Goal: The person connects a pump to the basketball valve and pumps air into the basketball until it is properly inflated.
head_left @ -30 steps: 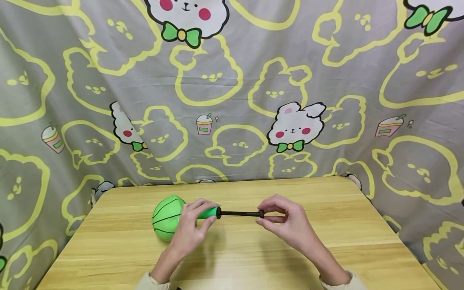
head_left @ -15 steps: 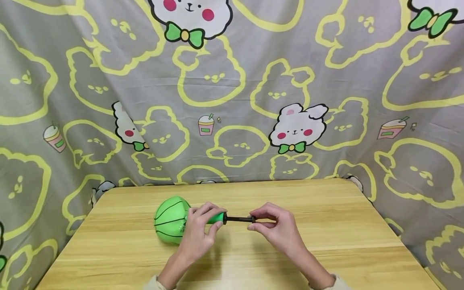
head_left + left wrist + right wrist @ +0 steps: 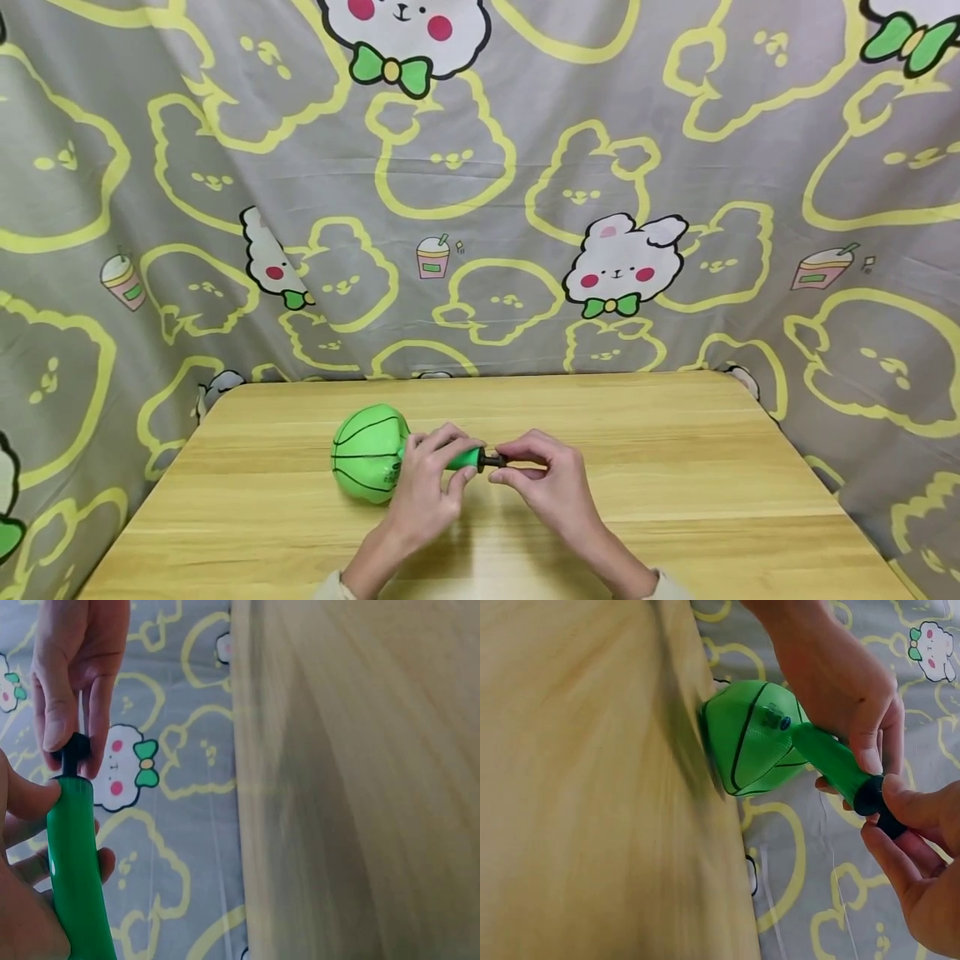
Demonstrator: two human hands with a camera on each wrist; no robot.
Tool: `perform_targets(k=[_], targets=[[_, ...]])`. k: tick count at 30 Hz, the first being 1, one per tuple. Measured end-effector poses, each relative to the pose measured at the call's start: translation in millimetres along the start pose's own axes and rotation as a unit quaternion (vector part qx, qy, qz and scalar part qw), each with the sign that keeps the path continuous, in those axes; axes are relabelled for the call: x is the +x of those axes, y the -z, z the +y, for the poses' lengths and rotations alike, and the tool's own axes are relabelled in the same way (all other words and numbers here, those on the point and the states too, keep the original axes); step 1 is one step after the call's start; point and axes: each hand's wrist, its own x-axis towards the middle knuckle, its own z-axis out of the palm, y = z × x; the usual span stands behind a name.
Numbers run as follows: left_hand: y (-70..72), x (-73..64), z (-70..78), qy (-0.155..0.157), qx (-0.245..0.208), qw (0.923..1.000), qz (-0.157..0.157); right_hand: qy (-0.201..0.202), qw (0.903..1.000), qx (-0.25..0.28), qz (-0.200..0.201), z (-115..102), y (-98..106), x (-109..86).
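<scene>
A green ball (image 3: pixel 367 454) with black basketball lines sits at the left of centre, its surface dented and not fully round. Joined to its side is a green hand pump (image 3: pixel 832 761) with a black end cap. My left hand (image 3: pixel 431 492) grips the pump's barrel (image 3: pixel 75 862), fingers over the top and thumb below. The black plunger handle (image 3: pixel 73 745) is pinched between thumb and fingers of my right hand (image 3: pixel 551 487). Only a short length of the black rod (image 3: pixel 489 461) shows between cap and handle. The pump's nozzle end is partly hidden behind my left hand in the head view.
Pump and hands are over a light wooden table (image 3: pixel 675 467). A grey curtain (image 3: pixel 480 192) with yellow outlines and white cartoon animals hangs behind the table and along both sides.
My right hand has moved left, pushing the plunger rod from far out to nearly fully inside the barrel. Ball, pump and left hand have shifted slightly right in the view.
</scene>
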Motion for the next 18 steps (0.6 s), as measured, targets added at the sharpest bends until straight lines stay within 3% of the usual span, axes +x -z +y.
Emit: perform_targets(k=[8, 13, 18], targets=[[6.1, 6.6, -7.3, 0.008, -0.016, 0.9997, -0.018, -0.007, 0.9987, -0.005, -0.051, -10, 9, 12.8], [9.6, 15.7, -13.7, 0.012, -0.013, 0.9998, -0.009, -0.023, 0.9973, -0.034, -0.060, -19, 20, 24.9], [12.0, 23.8, -16.1, 0.035, -0.043, 0.9985, 0.000, -0.027, 0.9961, -0.051, -0.067, -30, 37, 36.2]])
